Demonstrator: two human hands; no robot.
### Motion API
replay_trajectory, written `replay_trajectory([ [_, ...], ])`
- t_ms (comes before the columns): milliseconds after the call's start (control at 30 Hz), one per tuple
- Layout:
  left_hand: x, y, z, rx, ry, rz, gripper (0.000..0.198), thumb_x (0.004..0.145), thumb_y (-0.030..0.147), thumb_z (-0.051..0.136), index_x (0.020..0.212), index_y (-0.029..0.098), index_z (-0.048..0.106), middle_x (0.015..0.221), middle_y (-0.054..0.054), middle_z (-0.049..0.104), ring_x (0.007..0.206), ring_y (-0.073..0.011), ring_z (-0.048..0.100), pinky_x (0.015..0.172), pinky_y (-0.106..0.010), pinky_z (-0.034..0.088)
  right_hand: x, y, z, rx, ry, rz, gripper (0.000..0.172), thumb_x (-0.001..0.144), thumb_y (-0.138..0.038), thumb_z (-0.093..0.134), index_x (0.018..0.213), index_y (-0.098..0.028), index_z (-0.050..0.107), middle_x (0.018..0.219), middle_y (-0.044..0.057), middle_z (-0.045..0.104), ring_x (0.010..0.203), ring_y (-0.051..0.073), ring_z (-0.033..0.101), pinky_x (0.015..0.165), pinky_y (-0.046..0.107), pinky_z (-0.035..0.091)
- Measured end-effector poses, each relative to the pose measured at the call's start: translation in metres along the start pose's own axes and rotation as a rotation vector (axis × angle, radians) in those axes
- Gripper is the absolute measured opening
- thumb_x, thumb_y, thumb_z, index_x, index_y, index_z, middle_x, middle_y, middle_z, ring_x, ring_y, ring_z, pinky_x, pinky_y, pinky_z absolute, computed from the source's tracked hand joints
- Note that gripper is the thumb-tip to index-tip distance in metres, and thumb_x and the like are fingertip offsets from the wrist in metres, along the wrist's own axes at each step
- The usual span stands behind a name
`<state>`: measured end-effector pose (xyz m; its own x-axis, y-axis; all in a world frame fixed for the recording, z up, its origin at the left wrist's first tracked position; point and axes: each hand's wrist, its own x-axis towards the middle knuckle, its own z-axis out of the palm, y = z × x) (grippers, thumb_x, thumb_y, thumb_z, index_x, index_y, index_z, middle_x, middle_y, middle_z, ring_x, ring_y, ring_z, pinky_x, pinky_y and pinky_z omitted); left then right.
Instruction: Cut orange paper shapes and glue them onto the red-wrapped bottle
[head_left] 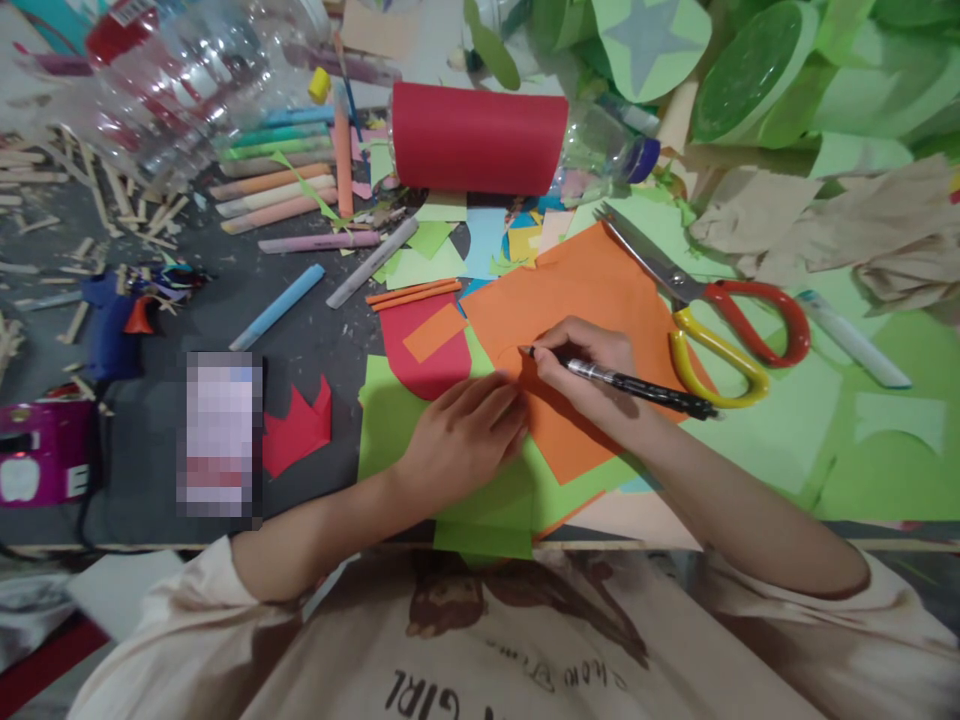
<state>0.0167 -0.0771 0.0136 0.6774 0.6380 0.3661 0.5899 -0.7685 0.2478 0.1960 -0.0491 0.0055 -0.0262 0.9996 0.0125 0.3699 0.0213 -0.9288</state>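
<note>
My right hand (pixel 589 362) is closed around a black pen (pixel 626 384). The pen's tip touches a sheet of orange paper (pixel 581 430), where a faint curved line shows. My left hand (pixel 466 432) lies at the sheet's left edge, fingers bent and pressed together, holding it down; what is under the fingertips is hidden. Just beyond that hand is a red paper piece (pixel 405 370) with rounded lower corners, bearing a small orange strip (pixel 435 333). Scissors (pixel 679 285) with one red and one yellow handle lie partly over the orange sheet's right side.
A bottle wrapped in red paper (pixel 480 138) lies at the back. Markers (pixel 277 305) are scattered left of centre. A phone (pixel 219 435), a red paper crown shape (pixel 301 428) and a blue glue gun (pixel 109 320) lie to the left. Green sheets (pixel 885 350) spread right.
</note>
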Motion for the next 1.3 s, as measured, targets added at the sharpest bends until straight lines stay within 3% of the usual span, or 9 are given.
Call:
replay_trajectory([
  [333, -0.001, -0.001, -0.001, -0.008, -0.01, 0.003, 0.015, 0.093, 0.015, 0.054, 0.1, 0.011, 0.067, 0.101, -0.008, 0.077, 0.102, -0.0221, 0.073, 0.082, -0.033, 0.063, 0.0, 0.001, -0.003, 0.012, -0.071, 0.047, 0.017, 0.078, -0.019, 0.061, 0.063, -0.022, 0.053, 0.06, -0.003, 0.057, 0.057, 0.012, 0.053, 0.054, 0.025, 0.041],
  [567, 0.004, 0.0, -0.006, 0.005, 0.0, 0.002, 0.017, 0.094, 0.013, 0.051, 0.096, 0.015, 0.068, 0.099, -0.007, 0.078, 0.098, -0.0217, 0.075, 0.08, -0.032, 0.065, 0.004, 0.001, -0.006, -0.003, 0.018, 0.075, 0.018, 0.071, -0.018, 0.059, 0.058, -0.023, 0.048, 0.053, -0.004, 0.052, 0.052, 0.013, 0.048, 0.051, 0.026, 0.038],
  [767, 0.002, 0.0, -0.004, 0.008, -0.009, 0.003, 0.016, 0.093, 0.013, 0.053, 0.098, 0.013, 0.068, 0.101, -0.007, 0.078, 0.099, -0.0222, 0.075, 0.08, -0.032, 0.064, 0.005, 0.002, -0.007, 0.03, -0.068, 0.073, 0.014, 0.073, -0.02, 0.061, 0.061, -0.023, 0.055, 0.058, -0.003, 0.057, 0.055, 0.012, 0.051, 0.052, 0.026, 0.039],
  [1300, -0.001, -0.001, -0.001, -0.013, -0.025, -0.009, 0.016, 0.094, 0.015, 0.054, 0.1, 0.012, 0.068, 0.103, -0.009, 0.077, 0.104, -0.0222, 0.073, 0.083, -0.034, 0.062, 0.011, 0.001, -0.011, 0.056, -0.111, 0.116, 0.012, 0.07, -0.021, 0.059, 0.059, -0.023, 0.054, 0.057, -0.002, 0.057, 0.054, 0.012, 0.05, 0.052, 0.026, 0.039],
])
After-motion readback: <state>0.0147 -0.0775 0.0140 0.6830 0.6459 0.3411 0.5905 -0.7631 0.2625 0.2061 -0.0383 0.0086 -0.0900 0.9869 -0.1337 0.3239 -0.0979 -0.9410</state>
